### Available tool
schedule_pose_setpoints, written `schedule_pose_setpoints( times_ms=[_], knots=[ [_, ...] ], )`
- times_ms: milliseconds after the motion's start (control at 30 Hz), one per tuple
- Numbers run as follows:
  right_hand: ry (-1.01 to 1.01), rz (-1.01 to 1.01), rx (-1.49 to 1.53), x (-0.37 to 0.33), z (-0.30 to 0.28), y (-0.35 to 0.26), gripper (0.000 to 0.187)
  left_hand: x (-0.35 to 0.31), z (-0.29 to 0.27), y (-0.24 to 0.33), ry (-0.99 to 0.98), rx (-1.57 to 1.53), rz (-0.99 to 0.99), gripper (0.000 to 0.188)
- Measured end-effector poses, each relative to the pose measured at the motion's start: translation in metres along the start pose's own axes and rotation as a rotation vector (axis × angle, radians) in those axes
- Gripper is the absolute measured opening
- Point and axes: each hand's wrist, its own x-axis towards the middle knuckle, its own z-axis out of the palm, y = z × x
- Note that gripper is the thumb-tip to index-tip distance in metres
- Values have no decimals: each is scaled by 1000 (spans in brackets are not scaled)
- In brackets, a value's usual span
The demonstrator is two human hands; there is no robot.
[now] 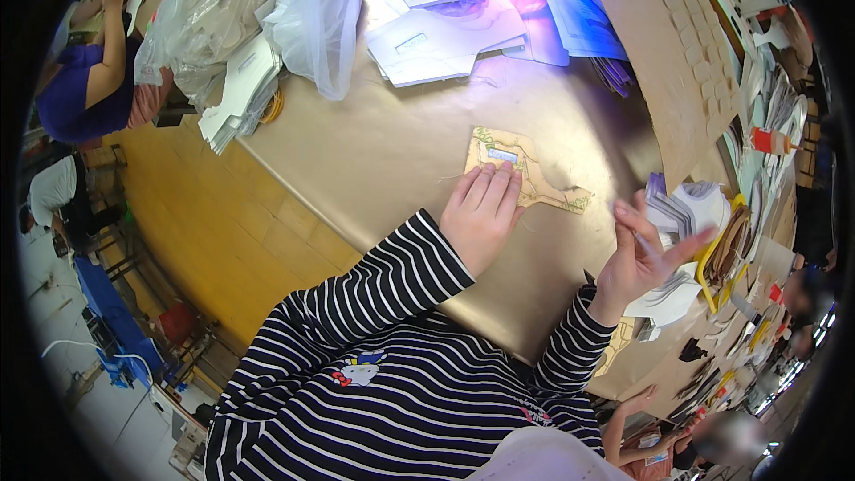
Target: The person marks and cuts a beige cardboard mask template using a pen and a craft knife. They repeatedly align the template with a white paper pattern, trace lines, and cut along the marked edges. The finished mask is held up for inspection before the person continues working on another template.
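A flat tan cut piece (534,180), shaped like a shoe upper, lies on the brown-covered table (356,156). Green print shows along its ends, and a small pale rectangular label (502,155) sits near its far left part. My left hand (485,214) rests flat on the near left side of the piece, fingers stretched out and covering part of it. To the right of the piece, my right hand (637,258) is raised with fingers apart and nothing visible in it. Stacked white pieces (681,209) stand just beyond that hand.
White cut pieces (445,40) lie at the back under bright bluish light. Plastic bags (316,22) sit at the back left. A large brown sheet (663,44) leans at the far right, above a yellow-edged holder (712,267). Other people (93,89) are around the table.
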Motion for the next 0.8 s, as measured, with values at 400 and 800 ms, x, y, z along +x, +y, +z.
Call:
schedule_pose_setpoints(
  times_ms=[400,800],
  knots=[
    [-387,326,-7,32,91,13,15,-1,3,-1,1,-120,-58,49],
    [-503,138,-53,26,108,23,21,-2,1,-3,-13,-68,-6,48]
  ],
)
